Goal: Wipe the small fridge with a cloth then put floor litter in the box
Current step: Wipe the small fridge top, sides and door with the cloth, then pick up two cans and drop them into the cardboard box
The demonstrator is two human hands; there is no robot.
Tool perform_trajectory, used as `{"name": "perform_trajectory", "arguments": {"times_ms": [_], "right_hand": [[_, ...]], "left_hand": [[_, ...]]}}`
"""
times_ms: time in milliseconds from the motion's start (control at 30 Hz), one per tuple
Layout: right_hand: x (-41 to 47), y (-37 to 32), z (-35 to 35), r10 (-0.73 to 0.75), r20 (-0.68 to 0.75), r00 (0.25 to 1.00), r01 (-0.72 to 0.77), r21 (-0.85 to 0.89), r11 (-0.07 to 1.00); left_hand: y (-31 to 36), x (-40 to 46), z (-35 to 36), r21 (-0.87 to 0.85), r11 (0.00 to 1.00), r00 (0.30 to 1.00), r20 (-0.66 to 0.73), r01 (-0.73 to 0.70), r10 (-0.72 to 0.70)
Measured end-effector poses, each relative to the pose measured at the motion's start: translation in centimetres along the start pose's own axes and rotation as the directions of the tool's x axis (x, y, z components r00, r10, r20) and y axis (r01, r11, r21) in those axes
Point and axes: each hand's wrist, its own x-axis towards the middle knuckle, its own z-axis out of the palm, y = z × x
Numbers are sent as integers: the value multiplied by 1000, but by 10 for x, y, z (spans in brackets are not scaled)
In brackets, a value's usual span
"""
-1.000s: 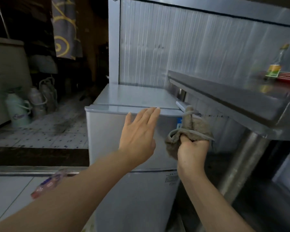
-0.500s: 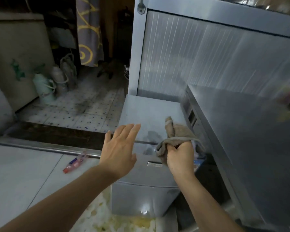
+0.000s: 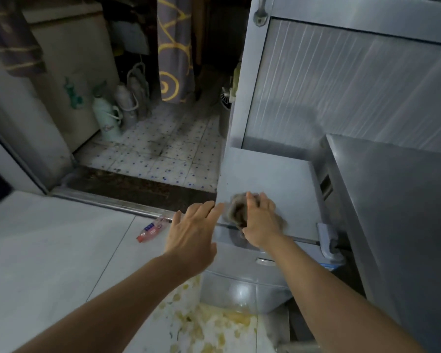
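The right hand point(image 3: 261, 222) presses a crumpled grey-brown cloth point(image 3: 237, 212) onto the flat top of the small silver-grey fridge point(image 3: 270, 174), near its front-left corner — fingers curled over the fabric. The left hand point(image 3: 191, 233) hovers at the fridge's left edge, fingers straight and close together. A flattened red-and-clear plastic wrapper point(image 3: 150, 229) lies on the pale tiled floor point(image 3: 49, 250) — just left of that hand.
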Motion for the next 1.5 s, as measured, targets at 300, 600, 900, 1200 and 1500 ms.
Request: {"name": "perform_trajectory", "arguments": {"times_ms": [300, 600, 900, 1200, 1500], "right_hand": [[-57, -26, -10, 64, 64, 996, -68, 65, 996], [-174, -57, -19, 159, 57, 986, -165, 134, 977], [-299, -44, 31, 277, 164, 947, -305, 178, 936], [-385, -13, 110, 294, 303, 907, -371, 238, 898], [-428, 11, 243, 340, 384, 858, -458, 274, 846]], "left_hand": [[-27, -33, -33, -37, 999, 998, 54, -14, 16], [-25, -108, -53, -103, 994, 978, 201, -27, 47], [-7, -208, -25, -93, 995, 931, 365, 20, 15], [11, -304, 31, -46, 996, 878, 477, 74, -43], [-20, -376, 147, -17, 985, 789, 602, 170, -126]]}}
